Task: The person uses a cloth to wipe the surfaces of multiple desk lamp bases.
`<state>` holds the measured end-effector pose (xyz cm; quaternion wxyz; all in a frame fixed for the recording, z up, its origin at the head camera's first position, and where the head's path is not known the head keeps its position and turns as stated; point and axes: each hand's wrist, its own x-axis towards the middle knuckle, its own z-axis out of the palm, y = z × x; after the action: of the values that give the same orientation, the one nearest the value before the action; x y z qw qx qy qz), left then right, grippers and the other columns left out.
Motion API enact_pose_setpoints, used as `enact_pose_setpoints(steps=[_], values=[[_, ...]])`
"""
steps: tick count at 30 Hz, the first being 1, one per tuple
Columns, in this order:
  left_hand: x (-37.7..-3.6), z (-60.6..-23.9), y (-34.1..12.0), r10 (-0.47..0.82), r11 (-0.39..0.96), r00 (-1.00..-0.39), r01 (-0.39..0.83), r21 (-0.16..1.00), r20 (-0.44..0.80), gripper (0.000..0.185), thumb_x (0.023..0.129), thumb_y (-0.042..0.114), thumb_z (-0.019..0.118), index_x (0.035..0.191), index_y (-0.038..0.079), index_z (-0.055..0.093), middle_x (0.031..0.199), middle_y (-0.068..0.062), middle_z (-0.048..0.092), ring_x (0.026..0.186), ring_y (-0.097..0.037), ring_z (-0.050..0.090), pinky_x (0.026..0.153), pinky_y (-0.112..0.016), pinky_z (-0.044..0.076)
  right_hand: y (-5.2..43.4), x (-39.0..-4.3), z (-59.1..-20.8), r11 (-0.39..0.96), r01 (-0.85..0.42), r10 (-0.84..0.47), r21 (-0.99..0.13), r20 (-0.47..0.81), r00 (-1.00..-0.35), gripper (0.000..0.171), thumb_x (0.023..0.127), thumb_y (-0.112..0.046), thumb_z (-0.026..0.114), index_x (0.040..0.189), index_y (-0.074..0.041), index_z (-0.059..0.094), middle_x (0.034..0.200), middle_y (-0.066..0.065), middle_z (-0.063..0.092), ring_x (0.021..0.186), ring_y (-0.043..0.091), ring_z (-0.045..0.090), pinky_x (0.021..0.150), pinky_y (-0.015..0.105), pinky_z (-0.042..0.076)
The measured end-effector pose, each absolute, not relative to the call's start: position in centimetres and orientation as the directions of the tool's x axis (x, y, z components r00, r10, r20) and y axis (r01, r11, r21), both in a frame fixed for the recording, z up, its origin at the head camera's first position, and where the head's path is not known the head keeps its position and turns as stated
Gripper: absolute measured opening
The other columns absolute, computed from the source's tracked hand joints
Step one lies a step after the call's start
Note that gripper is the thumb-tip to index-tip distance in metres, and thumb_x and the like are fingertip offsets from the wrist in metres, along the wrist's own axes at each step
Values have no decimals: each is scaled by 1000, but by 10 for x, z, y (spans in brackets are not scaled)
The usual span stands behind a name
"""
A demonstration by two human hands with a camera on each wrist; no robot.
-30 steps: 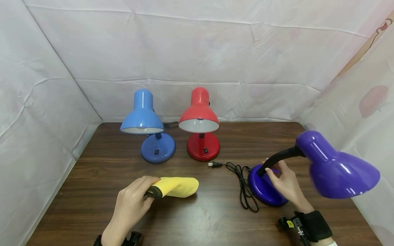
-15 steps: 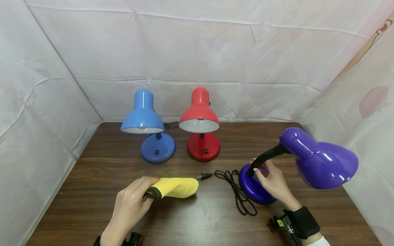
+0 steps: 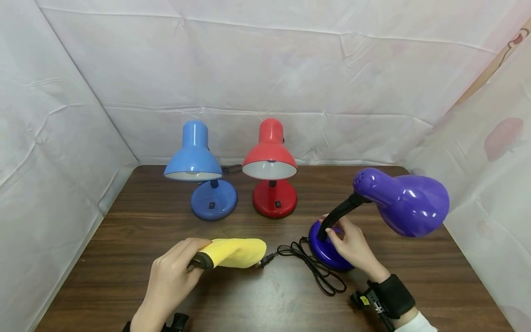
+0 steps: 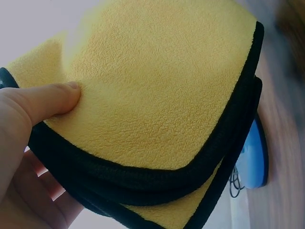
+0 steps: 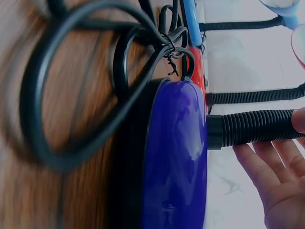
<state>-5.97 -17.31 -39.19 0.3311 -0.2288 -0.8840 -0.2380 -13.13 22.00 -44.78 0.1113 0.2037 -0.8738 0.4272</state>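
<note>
A purple desk lamp [image 3: 402, 200] stands at the right of the wooden table. My right hand [image 3: 336, 230] grips its black flexible neck [image 5: 252, 126] just above the round purple base [image 3: 321, 246], thumb on one side and fingers [image 5: 276, 176] on the other. Its black cord [image 3: 309, 265] lies coiled left of the base, and the plug [image 3: 265, 260] ends next to a folded yellow cloth [image 3: 236, 252]. My left hand [image 3: 195, 256] holds that black-edged cloth [image 4: 157, 90] on the table, with the thumb [image 4: 45, 102] pressed on top.
A blue lamp [image 3: 194, 157] and a red lamp [image 3: 269, 154] stand side by side at the back of the table [image 3: 124, 221]. White sheeting closes in the back and both sides. The blue base [image 4: 255, 157] shows behind the cloth.
My right hand has drawn the purple lamp leftward and nearer the table's middle. The cord and plug slid left until the plug reached the cloth. The left hand and cloth stayed put.
</note>
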Motion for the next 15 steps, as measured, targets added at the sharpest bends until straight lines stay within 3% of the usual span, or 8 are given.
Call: enact_pose_setpoints(steps=[6, 15], values=[[-59, -391, -174, 244, 778, -667, 568, 268, 704, 37, 61, 4, 68, 97, 15, 67, 90, 8, 66, 78, -11, 64, 59, -33, 52, 206, -133, -447, 530, -474, -291, -703, 373, -881, 34, 85, 1, 62, 118, -6, 53, 110, 10, 65, 91, 15, 63, 71, 26, 55], [-59, -390, -174, 239, 778, -668, 566, 273, 704, 39, 60, 3, 69, 97, 16, 68, 90, 9, 66, 77, -10, 64, 59, -32, 51, 187, -135, -446, 501, -488, -344, -715, 353, -870, 34, 86, -1, 62, 116, -13, 54, 109, 8, 65, 90, 12, 63, 71, 25, 55]])
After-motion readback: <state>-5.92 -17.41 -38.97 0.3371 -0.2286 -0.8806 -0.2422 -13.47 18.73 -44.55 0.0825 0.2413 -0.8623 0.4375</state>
